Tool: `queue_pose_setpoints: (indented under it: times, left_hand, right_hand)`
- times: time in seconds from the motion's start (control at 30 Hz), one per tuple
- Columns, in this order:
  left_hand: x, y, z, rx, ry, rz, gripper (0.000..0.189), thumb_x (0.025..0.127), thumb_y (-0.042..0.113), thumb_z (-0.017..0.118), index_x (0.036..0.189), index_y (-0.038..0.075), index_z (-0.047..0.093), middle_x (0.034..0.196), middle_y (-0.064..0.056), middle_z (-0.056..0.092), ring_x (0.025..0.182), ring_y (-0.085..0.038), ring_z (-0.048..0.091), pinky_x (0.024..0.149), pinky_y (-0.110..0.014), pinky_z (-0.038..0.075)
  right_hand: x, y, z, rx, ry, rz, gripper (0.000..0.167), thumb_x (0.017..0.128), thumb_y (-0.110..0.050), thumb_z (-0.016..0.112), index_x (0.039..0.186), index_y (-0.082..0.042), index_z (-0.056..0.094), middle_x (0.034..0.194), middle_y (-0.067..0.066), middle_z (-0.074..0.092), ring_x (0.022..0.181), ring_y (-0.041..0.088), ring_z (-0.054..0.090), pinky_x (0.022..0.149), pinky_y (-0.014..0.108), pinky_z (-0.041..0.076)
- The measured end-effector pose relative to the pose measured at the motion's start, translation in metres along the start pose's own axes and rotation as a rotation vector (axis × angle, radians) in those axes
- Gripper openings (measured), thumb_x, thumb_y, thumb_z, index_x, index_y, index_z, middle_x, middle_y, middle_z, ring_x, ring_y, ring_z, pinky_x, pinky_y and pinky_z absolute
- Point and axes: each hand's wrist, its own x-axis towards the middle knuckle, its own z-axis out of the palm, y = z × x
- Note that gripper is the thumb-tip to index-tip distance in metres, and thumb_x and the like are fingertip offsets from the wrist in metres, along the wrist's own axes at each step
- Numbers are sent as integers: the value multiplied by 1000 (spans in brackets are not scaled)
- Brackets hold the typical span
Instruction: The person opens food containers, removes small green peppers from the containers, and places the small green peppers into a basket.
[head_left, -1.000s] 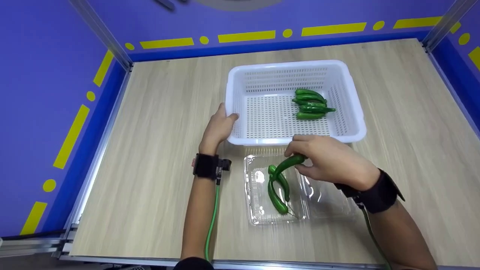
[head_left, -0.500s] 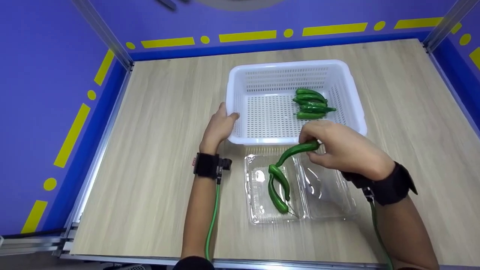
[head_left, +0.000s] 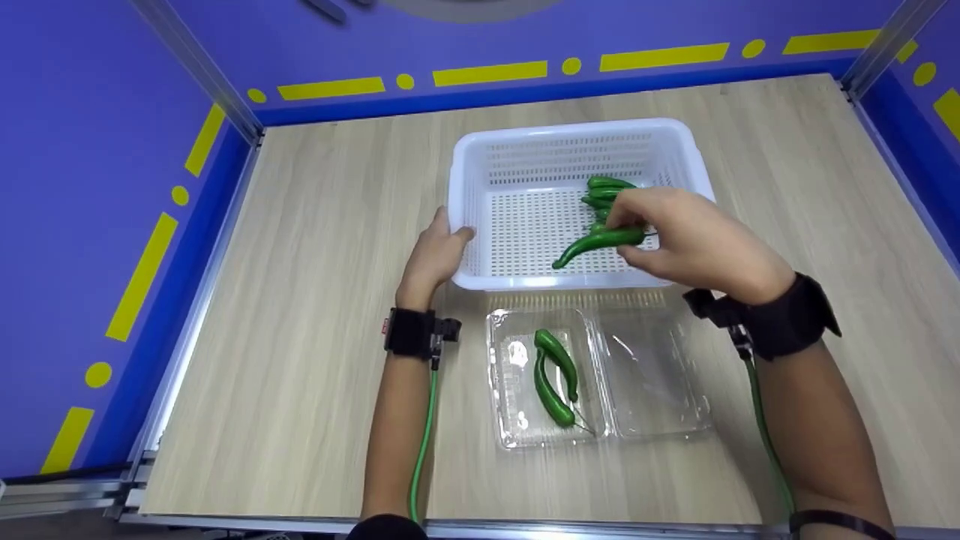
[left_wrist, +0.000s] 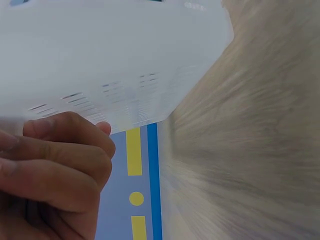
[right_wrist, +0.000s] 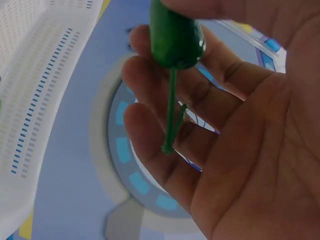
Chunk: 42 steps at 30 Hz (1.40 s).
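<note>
My right hand [head_left: 697,244] pinches a long curved green chili pepper [head_left: 600,244] by its stem end, over the white plastic basket [head_left: 469,283]. In the right wrist view the pepper's blunt end [right_wrist: 176,42] sits between thumb and fingers, its thin stem pointing down. Several green peppers [head_left: 609,183] lie at the basket's right side, partly hidden by that hand. My left hand [head_left: 436,251] grips the basket's left rim, thumb over the edge; the left wrist view shows curled fingers [left_wrist: 60,155] against the slotted wall. Two more peppers [head_left: 555,405] lie in a clear plastic clamshell box [head_left: 510,442].
The clamshell's lid [head_left: 656,390] lies folded out to the right, in front of the basket. All stands on a wooden table [head_left: 315,300] with blue walls [head_left: 330,45] at the back and sides. A green cable [head_left: 424,457] runs along each forearm.
My right hand has lifted the pepper out of the clamshell and carried it away from me, over the basket. The left hand has stayed on the rim.
</note>
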Motion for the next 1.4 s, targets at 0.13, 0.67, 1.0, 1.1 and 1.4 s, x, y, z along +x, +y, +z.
queue_pose_setpoints:
  times: [0.13,0.67,1.0,1.1,1.4]
  left_hand:
    - [0,-1,-1,-9,4,2,53,102,31,49,151,13,36,134,-14,62,108,-26,66,92,-42,53]
    - [0,-2,-2,-14,8,-6,52,102,28,49,151,13,37,134,-15,63,106,-27,68,90,-41,54]
    - [0,1,-2,-20,-5,9,52,101,30,49,149,13,38,131,-13,63,105,-24,67,88,-40,54]
    - [0,1,-2,-24,-1,1,53,101,30,49,151,14,37,133,-13,63,107,-24,67,90,-40,53]
    - [-2,3,0,-13,2,-13,50,102,29,49,148,13,38,129,-13,64,103,-25,67,88,-40,53]
  right_hand:
    - [9,11,-2,9,-2,63,18,85,-6,77,99,-10,66,93,2,70,85,16,66,78,39,54]
    - [44,62,1,-16,-42,251,19,85,-5,75,103,-3,67,99,12,72,85,26,66,74,39,51]
    - [60,86,14,-59,-121,357,26,82,-4,73,107,1,67,104,21,67,94,34,60,86,51,49]
    - [66,91,18,-82,-155,376,28,82,-3,72,109,3,66,106,23,67,94,35,59,86,52,49]
    - [66,109,33,-139,-209,429,13,74,3,63,87,2,63,85,15,61,74,28,50,68,39,42]
